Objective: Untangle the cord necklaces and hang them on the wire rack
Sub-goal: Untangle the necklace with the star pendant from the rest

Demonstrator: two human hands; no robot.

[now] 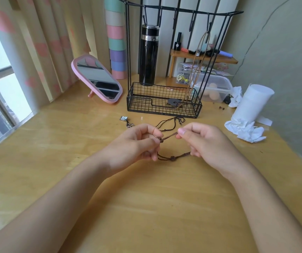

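pinching one brown cord necklace between left hand and right hand

The left hand and the right hand are pinching a thin brown cord necklace with small beads above the light wooden table. A tan cord necklace is hanging on the black wire rack. A thin black cord is lying near the rack.

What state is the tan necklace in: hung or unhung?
Hung: the tan necklace loops over a hook of the wire rack, its dark pendant lying in the basket.
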